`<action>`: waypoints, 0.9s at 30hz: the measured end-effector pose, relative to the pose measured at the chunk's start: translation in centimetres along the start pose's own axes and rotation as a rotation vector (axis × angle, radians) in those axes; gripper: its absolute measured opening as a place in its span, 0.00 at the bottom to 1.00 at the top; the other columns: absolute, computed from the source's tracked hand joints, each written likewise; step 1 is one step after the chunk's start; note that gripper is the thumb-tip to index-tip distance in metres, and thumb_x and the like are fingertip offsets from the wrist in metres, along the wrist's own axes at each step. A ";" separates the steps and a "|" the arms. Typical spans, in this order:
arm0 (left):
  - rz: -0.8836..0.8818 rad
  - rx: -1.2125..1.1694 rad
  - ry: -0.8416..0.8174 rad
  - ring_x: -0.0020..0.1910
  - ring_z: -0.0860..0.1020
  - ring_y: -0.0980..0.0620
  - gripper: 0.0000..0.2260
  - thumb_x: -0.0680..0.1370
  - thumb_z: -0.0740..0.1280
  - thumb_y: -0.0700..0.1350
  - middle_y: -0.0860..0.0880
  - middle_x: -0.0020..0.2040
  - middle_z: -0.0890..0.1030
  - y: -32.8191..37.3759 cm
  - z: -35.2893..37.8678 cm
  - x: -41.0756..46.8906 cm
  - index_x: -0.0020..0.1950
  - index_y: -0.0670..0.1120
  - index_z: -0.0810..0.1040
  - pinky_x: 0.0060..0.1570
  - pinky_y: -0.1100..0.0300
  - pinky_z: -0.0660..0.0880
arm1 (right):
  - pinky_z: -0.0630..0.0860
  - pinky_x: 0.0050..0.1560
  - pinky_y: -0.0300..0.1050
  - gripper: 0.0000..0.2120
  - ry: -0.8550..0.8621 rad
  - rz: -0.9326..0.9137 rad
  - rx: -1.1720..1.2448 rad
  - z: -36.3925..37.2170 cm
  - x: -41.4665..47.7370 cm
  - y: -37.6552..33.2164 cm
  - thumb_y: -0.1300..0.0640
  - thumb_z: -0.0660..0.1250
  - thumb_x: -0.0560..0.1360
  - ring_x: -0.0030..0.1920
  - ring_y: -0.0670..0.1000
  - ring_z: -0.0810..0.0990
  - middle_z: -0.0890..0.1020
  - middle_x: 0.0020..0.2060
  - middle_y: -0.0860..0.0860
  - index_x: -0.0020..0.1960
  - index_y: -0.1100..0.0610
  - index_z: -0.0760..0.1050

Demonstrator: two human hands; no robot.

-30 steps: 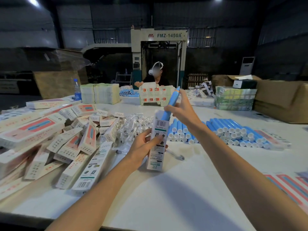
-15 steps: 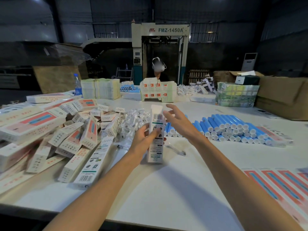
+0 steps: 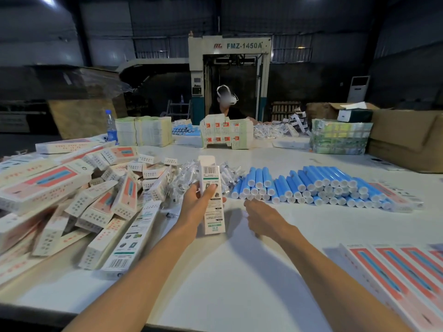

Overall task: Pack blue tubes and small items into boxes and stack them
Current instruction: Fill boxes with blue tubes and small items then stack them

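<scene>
My left hand [image 3: 197, 204] grips a tall white box [image 3: 212, 197] that stands upright on the white table [image 3: 239, 271], its top flap open. My right hand [image 3: 260, 216] hovers low over the table just right of the box, fingers curled downward, holding nothing I can see. Blue tubes [image 3: 311, 185] with white caps lie in a stacked row to the right. A heap of clear-wrapped small items [image 3: 185, 174] lies behind the box.
A jumble of packed white boxes [image 3: 79, 195] fills the left side. Flat red-and-blue cartons [image 3: 402, 269] lie at the near right. A person sits across the table behind folded cartons [image 3: 226, 135]. Brown cardboard boxes [image 3: 405, 135] stand far right.
The blue tube my right hand held above the box has gone inside it. My right hand has left the box top and dropped to the table.
</scene>
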State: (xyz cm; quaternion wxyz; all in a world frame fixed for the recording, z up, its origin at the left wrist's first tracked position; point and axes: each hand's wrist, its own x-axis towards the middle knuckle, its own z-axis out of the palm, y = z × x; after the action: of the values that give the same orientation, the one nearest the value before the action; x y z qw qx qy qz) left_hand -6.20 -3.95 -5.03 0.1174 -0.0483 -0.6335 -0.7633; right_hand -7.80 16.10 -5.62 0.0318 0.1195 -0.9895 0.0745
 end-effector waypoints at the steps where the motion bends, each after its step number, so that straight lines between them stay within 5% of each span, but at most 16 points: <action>1: 0.001 0.011 -0.009 0.52 0.88 0.43 0.12 0.83 0.72 0.47 0.47 0.54 0.89 0.0 0.1 -0.1 0.66 0.48 0.79 0.52 0.47 0.84 | 0.73 0.50 0.49 0.18 0.010 -0.007 0.020 -0.1 0.0 0.0 0.67 0.61 0.79 0.61 0.58 0.77 0.76 0.64 0.57 0.67 0.58 0.70; 5: 0.019 0.074 -0.046 0.52 0.88 0.48 0.12 0.81 0.74 0.49 0.50 0.51 0.89 0.3 0.2 -0.4 0.63 0.50 0.81 0.43 0.60 0.82 | 0.78 0.46 0.52 0.28 0.289 -0.036 0.334 -2.7 -0.5 -0.1 0.71 0.61 0.77 0.51 0.52 0.80 0.77 0.57 0.54 0.74 0.51 0.68; 8: 0.023 0.081 -0.112 0.53 0.88 0.51 0.15 0.80 0.76 0.50 0.51 0.53 0.89 0.7 0.4 -0.8 0.65 0.52 0.81 0.47 0.59 0.82 | 0.82 0.38 0.46 0.17 0.634 -0.046 0.774 -6.4 -1.3 -0.6 0.68 0.64 0.81 0.42 0.49 0.82 0.80 0.46 0.50 0.66 0.53 0.75; 11: 0.036 0.054 -0.177 0.54 0.88 0.52 0.19 0.77 0.77 0.53 0.51 0.55 0.89 1.2 0.8 -1.4 0.65 0.52 0.80 0.46 0.63 0.82 | 0.83 0.44 0.40 0.12 0.786 -0.157 1.088 -10.1 -2.1 -1.5 0.63 0.69 0.81 0.44 0.51 0.85 0.83 0.46 0.51 0.64 0.55 0.76; 15: 0.024 0.006 -0.219 0.54 0.87 0.49 0.21 0.76 0.78 0.50 0.48 0.56 0.89 1.5 1.3 -1.9 0.66 0.47 0.81 0.45 0.62 0.82 | 0.85 0.46 0.45 0.14 0.757 -0.299 1.192 -12.8 -2.0 -3.2 0.63 0.71 0.79 0.43 0.53 0.86 0.85 0.46 0.56 0.63 0.57 0.74; 27: 0.040 0.023 -0.267 0.56 0.87 0.48 0.19 0.78 0.77 0.49 0.46 0.57 0.88 2.0 1.2 -2.3 0.68 0.47 0.80 0.48 0.62 0.82 | 0.84 0.51 0.53 0.09 0.530 -0.346 0.830 -11.6 -0.8 -5.2 0.62 0.73 0.77 0.49 0.52 0.83 0.84 0.46 0.53 0.56 0.58 0.78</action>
State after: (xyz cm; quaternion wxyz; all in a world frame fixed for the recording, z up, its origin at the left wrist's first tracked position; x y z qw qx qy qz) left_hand -3.56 -2.83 -3.43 0.0478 -0.1607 -0.6510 -0.7403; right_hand -5.20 13.07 6.51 0.2432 0.2608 -0.8003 0.4820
